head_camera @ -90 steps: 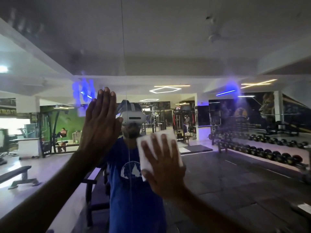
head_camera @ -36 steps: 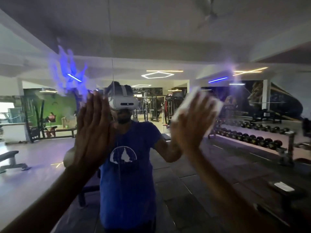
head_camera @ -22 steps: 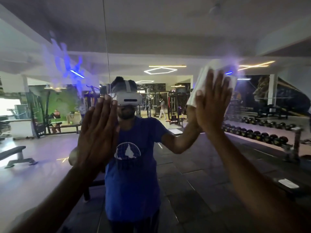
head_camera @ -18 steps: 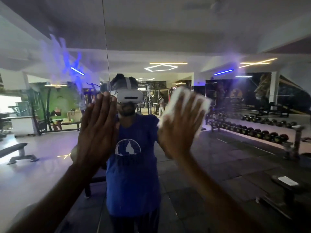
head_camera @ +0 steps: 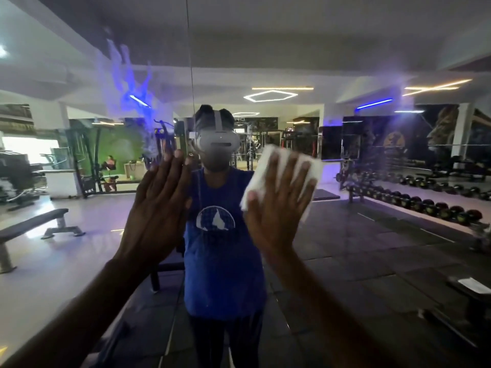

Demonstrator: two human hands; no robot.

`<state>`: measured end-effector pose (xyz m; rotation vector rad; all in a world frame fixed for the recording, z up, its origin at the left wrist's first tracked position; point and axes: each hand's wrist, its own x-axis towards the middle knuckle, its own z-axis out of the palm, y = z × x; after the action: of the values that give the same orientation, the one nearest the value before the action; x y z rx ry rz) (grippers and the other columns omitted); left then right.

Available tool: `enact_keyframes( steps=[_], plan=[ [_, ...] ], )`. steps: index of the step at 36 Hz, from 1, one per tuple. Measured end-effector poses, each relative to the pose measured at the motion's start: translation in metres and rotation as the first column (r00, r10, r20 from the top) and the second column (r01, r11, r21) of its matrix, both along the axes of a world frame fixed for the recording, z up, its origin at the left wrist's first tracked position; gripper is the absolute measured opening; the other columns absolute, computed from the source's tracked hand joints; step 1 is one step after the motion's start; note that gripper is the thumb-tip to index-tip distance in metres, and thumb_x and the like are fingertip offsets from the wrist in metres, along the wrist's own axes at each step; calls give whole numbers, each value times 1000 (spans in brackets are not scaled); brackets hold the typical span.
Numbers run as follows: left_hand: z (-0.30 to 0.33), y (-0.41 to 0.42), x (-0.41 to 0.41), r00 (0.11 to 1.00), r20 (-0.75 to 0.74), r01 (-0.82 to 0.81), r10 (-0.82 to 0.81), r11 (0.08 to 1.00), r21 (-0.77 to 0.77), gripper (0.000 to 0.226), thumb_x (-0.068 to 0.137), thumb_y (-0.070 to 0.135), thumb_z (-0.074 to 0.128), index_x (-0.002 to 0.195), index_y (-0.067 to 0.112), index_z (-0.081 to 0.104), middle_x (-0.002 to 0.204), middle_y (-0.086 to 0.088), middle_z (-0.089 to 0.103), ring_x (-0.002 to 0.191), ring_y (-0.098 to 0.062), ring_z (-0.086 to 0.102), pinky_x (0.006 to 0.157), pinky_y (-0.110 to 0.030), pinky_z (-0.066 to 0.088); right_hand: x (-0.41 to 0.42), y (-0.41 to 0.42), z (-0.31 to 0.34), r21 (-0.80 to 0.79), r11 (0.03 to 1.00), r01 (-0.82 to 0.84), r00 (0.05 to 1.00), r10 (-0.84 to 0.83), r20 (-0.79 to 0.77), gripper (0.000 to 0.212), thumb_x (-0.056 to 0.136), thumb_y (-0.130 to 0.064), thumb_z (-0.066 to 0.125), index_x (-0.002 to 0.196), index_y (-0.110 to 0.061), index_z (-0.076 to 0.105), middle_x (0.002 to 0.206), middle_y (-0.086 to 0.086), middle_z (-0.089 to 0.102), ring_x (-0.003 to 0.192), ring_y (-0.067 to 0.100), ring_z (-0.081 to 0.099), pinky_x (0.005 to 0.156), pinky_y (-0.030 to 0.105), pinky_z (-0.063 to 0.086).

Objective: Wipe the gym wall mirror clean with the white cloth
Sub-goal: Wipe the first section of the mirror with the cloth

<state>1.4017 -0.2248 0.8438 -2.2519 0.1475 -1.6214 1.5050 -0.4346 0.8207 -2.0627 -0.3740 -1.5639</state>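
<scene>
The wall mirror point(head_camera: 345, 248) fills the whole view and reflects the gym and a person in a blue shirt with a headset. My right hand point(head_camera: 279, 205) lies flat against the glass just right of centre, fingers spread, pressing the white cloth point(head_camera: 261, 170) onto it. The cloth shows above and beside my fingers. My left hand point(head_camera: 159, 208) rests flat on the mirror left of centre, fingers together, holding nothing. A thin vertical seam point(head_camera: 190, 62) between mirror panels runs down above my left hand.
Smeared streaks point(head_camera: 127, 83) glow blue on the glass at upper left. Reflected in the mirror are a bench point(head_camera: 32, 227) at left, a dumbbell rack point(head_camera: 425, 203) at right and a dark rubber floor.
My right hand swept the cloth up to the right, then back down and left toward the centre. The left hand stayed flat on the glass in about the same place.
</scene>
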Motion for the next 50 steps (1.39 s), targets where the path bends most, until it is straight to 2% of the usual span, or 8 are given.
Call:
enact_keyframes(
  steps=[6,14,22,31,36,39,47,50],
  plan=[
    [-4,15,-8,998,-51,-29,32,999,44,69,104,21,45,166,4,19,174,-16,16,162,-32,16,127,-54,23,5,-10,-36,-577,808,-121,975,206,84,70,108,-54,40,170,-28,19,178,6,2,164,33,-2,130,62,4],
    [-6,12,-14,999,-2,38,-38,999,-18,68,102,20,48,164,3,26,173,-17,19,162,-32,14,130,-45,12,27,-47,86,87,990,109,991,-115,66,73,107,-56,23,171,-24,9,178,13,6,164,38,3,128,62,11],
    [6,-15,-1,999,-35,23,-25,999,-45,69,106,27,40,165,-1,16,174,-21,12,162,-35,8,129,-53,19,0,-26,-81,-543,824,-165,983,181,-23,69,108,-60,26,170,-31,15,179,6,0,164,35,-4,126,67,13],
    [5,-18,7,999,-27,40,-42,997,-68,71,107,30,39,165,-1,12,174,-21,8,162,-35,7,130,-52,15,53,-107,59,229,959,167,984,-150,-92,82,105,-65,-3,171,-19,13,177,15,9,163,42,6,126,65,15],
    [-7,-35,17,998,-12,65,-66,995,-79,69,106,24,41,165,-1,16,174,-20,10,162,-34,10,130,-50,15,-6,-14,-84,-343,930,-129,991,112,-68,80,103,-57,38,170,-21,15,178,14,0,162,44,-5,127,68,4],
    [-16,-27,14,999,-35,25,-27,998,-58,70,105,24,41,165,-1,15,174,-21,11,162,-35,11,130,-53,17,15,-51,-80,-559,816,-151,984,177,-7,74,105,-62,34,170,-28,18,179,7,1,163,40,-4,126,69,10],
    [-28,-21,8,1000,-25,10,-12,998,-63,71,107,28,43,164,-3,15,173,-23,12,162,-37,12,131,-52,15,57,-104,28,191,974,123,991,-109,-82,79,106,-62,15,170,-17,16,176,17,11,162,44,7,127,67,12],
    [-34,-24,10,1000,-8,-5,4,997,-80,70,107,26,43,164,-4,15,172,-25,13,161,-38,12,131,-51,13,14,-30,-56,8,1000,4,998,-4,-68,80,103,-57,30,170,-18,13,177,18,4,161,48,0,128,69,4]
  ],
)
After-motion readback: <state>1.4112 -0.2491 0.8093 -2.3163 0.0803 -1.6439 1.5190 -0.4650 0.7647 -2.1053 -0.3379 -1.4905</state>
